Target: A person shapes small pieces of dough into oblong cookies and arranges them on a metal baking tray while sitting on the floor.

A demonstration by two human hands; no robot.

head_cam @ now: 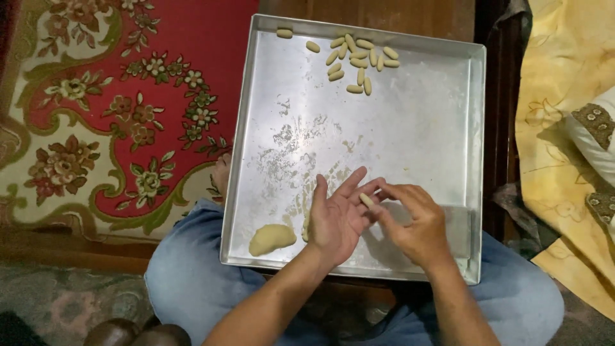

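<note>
Rolling a small pale dough piece (366,199) on your flat, released left hand (338,218), your right hand (415,221) grasps it for shaping; finished pale oblong dough pieces (356,59) sit at twelve o'clock on the square silver metal tray (410,134).

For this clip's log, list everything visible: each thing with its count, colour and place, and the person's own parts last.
metal tray: one, silver, on the person's lap
shaped dough pieces: about fifteen, pale yellow, clustered at the tray's far edge
dough lump: one, pale yellow, tray's near left corner
small dough piece: one, pale yellow, on the left palm, under the right hand's fingers
carpet: one, red and cream floral, left of the tray
cloth: one, yellow patterned, right of the tray
jeans: blue, under the tray
left hand: open, palm up, over the tray
right hand: fingers on the small piece
</note>
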